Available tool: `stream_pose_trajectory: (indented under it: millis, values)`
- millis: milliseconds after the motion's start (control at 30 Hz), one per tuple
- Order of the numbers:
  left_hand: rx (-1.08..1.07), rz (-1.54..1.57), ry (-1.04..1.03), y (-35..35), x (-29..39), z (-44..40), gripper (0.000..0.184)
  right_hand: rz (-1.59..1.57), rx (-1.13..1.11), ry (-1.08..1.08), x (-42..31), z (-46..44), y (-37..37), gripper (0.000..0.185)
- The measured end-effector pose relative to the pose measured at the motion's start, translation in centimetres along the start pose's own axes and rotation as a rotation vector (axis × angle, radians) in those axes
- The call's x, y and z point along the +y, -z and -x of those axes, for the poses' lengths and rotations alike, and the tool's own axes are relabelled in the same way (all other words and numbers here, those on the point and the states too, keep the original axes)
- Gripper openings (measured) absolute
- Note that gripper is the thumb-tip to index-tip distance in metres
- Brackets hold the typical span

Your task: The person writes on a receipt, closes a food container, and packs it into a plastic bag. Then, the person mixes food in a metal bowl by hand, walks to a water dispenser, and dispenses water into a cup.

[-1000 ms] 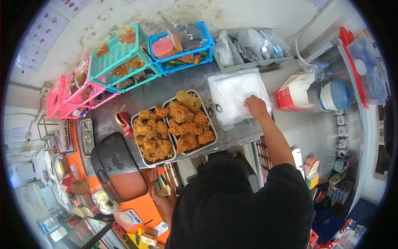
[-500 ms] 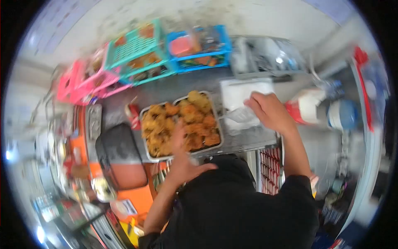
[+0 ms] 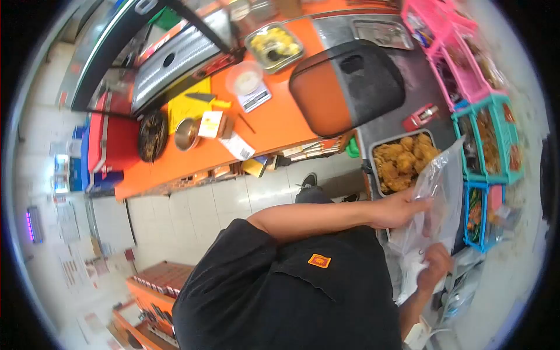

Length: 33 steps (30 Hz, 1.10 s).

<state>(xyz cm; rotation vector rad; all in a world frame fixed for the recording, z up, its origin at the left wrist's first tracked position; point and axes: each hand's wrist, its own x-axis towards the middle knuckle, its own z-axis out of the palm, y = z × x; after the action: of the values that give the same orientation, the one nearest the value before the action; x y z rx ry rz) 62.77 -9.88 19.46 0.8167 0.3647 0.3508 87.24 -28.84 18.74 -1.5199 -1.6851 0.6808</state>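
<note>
Left hand (image 3: 398, 211): gripping clear plastic bag (image 3: 440, 189)
Right hand (image 3: 435, 265): closed on same bag
Fried chicken (image 3: 403, 162): beside left hand

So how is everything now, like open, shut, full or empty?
Clear plastic bag: gripped by the right hand; left hand touching it, grip unclear.
Metal tray: uncovered, heaped with fried chicken.
Kitchen knife: blade bare, lying on yellow board.
Kitchen scale: partly hidden by plastic bowl; on or off, can't tell.
Metal bowl: upright, uncovered.
</note>
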Motion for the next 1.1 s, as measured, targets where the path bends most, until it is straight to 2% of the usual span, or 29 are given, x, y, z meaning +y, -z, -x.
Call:
stream_pose_trajectory:
  millis: [33, 67, 100, 133, 167, 200, 267, 333, 367, 433, 467, 533, 567, 633, 667, 800, 867, 900, 933, 1000, 1033, 1067, 1100]
  values:
    - [0.023, 0.017, -0.016, 0.6, 1.5, 1.6, 0.043, -0.009, -0.168, -0.154, 0.7, -0.4, -2.1, 0.060]
    - [0.025, 0.215, -0.014, 0.8, 2.9, 3.2, 0.045, 0.008, -0.338, -0.306, 1.5, -0.7, -4.2, 0.065]
    - [0.020, 0.409, -0.021, 1.0, 3.8, 4.6, 0.047, 0.256, -0.328, -0.153, 3.2, -0.2, -7.2, 0.063]
    - [-0.026, 0.279, 0.054, 2.2, 4.5, 5.8, 0.050, 0.375, -0.331, -0.058, 2.8, -1.5, -8.6, 0.063]
    - [-0.008, 0.282, 0.031, 2.9, 4.8, 6.7, 0.050, 0.495, -0.324, 0.036, 2.2, -3.0, -10.0, 0.064]
    - [0.004, 0.305, -0.038, 3.4, 4.9, 7.6, 0.050, -0.486, -0.270, -0.023, -1.3, -6.9, -11.6, 0.068]
    - [0.030, 0.342, -0.120, 4.9, 4.3, 8.9, 0.050, -1.461, -0.199, -0.123, -4.0, -11.6, -12.7, 0.076]
    - [0.212, 0.066, -0.435, 6.7, 4.4, 9.6, 0.050, -1.311, -0.160, -0.233, -4.4, -13.7, -12.9, 0.072]
    - [0.209, 0.067, -0.440, 7.5, 4.5, 10.0, 0.050, -1.306, -0.162, -0.231, -4.5, -13.9, -13.2, 0.072]
    - [0.439, 0.001, -0.212, 8.1, 6.2, 11.8, 0.047, -1.484, -0.048, -0.395, -4.2, -14.1, -14.3, 0.071]
    - [0.400, 0.236, -0.318, 9.6, 3.3, 10.3, 0.046, -1.480, -0.051, -0.400, -4.0, -13.9, -14.8, 0.071]
    - [0.342, 0.340, -0.364, 9.9, 4.5, 10.7, 0.044, -1.721, -0.236, -0.458, -3.9, -13.4, -15.5, 0.067]
    - [0.282, 0.435, -0.411, 10.3, 5.2, 10.8, 0.042, -1.717, -0.231, -0.460, -3.9, -13.2, -15.8, 0.067]
    - [0.297, 0.307, -0.381, 12.0, 5.4, 10.9, 0.040, -1.507, -0.117, -0.487, -4.6, -13.5, -16.7, 0.066]
    - [0.314, 0.183, -0.349, 12.8, 5.1, 10.8, 0.039, -1.591, -0.049, -0.519, -4.7, -13.4, -16.8, 0.061]
    - [0.408, 0.159, -0.212, 15.5, 2.4, 9.2, 0.040, -1.677, 0.077, -0.452, -1.4, -10.9, -16.0, 0.052]
    - [0.719, -0.116, -0.256, 16.3, 0.8, 7.6, 0.056, -1.752, 0.037, -0.322, 1.8, -9.3, -15.4, 0.041]
    - [0.705, -0.119, -0.251, 15.7, 0.7, 6.8, 0.056, -1.749, 0.053, -0.316, 2.2, -8.8, -14.9, 0.041]
    - [1.002, -0.553, -0.366, 14.9, 0.6, 6.1, 0.066, -1.644, 0.141, -0.358, 2.6, -8.4, -14.4, 0.037]
    - [1.281, -0.939, -0.569, 12.6, 0.9, 5.5, 0.088, -1.543, 0.232, -0.394, 2.1, -8.3, -14.3, 0.033]
    - [1.273, -0.943, -0.572, 10.9, 1.5, 5.7, 0.088, -1.332, 0.410, -0.469, 0.1, -8.9, -14.5, 0.031]
    - [1.086, -1.096, -0.591, 9.2, 1.7, 5.7, 0.078, -1.109, 0.580, -0.536, -1.1, -9.2, -14.6, 0.029]
    - [0.883, -1.234, -0.606, 7.7, 1.7, 5.5, 0.068, -1.103, 0.600, -0.533, -0.6, -8.7, -14.8, 0.029]
